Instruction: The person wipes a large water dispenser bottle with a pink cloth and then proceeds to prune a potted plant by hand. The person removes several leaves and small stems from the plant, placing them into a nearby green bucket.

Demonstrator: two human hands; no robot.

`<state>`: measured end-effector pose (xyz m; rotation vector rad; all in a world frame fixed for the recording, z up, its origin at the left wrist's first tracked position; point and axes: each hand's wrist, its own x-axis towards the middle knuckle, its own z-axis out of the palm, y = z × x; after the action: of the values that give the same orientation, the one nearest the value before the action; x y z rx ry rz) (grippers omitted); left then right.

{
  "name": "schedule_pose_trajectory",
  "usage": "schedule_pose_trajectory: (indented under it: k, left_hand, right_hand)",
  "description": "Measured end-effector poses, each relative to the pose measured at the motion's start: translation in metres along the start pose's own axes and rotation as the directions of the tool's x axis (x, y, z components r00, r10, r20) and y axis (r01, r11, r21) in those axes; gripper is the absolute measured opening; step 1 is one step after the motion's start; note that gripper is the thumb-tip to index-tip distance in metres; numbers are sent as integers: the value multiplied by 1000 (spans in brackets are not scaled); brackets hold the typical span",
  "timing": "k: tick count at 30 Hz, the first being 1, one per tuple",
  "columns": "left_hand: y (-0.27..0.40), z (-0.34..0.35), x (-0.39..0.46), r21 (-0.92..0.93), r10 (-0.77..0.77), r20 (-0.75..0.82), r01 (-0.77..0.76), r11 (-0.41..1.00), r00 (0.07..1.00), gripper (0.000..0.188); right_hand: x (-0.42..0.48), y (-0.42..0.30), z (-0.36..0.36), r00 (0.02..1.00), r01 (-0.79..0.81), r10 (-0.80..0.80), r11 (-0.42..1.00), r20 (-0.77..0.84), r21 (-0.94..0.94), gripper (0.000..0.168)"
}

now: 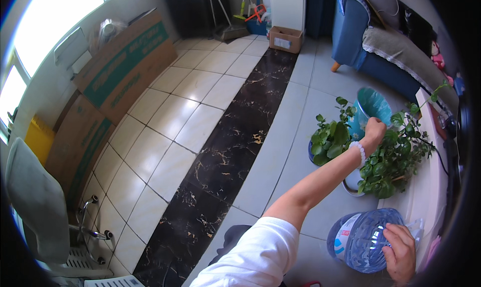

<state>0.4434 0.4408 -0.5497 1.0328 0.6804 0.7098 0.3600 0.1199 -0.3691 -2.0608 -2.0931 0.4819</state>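
My left hand (pixel 375 131), wearing a bracelet of pale beads at the wrist, is closed at the mouth of a teal flower-patterned bin (pixel 357 117). Whether something small is inside the fist is hidden. Leafy green plants in pots stand on both sides of it: one in a blue pot (pixel 311 151), a bushier one (pixel 385 170) above a pale pot (pixel 353 181). At the lower right, my right hand (pixel 401 251) grips the upper part of a large clear blue plastic water bottle (pixel 370 240) with a label and a light handle.
A pale ledge (pixel 432 163) with a cable runs along the right. Beyond the plants is a blue sofa (pixel 379 65). A small cardboard box (pixel 285 39) and brooms stand at the back. Flattened cartons (pixel 124 69) and an office chair (pixel 35 200) are at the left.
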Motion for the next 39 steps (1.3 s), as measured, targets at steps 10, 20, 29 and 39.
schedule_pose_trajectory:
  k: [10, 20, 29, 39]
  left_hand:
    - [35, 2, -34, -167, 81, 155, -54, 984, 985, 11]
    - [52, 28, -58, -235, 251, 259, -191, 953, 933, 13]
    - [53, 26, -66, -203, 241, 283, -187, 961, 928, 16]
    - [53, 23, -66, -165, 244, 274, -205, 965, 930, 16]
  right_hand:
    - [5, 5, 11, 979, 75, -77, 997, -188, -19, 33]
    - [1, 13, 11, 974, 34, -37, 999, -224, -16, 33]
    - [-2, 16, 9, 970, 27, -33, 999, -240, -26, 33]
    - [-3, 21, 9, 971, 43, -47, 999, -235, -22, 34]
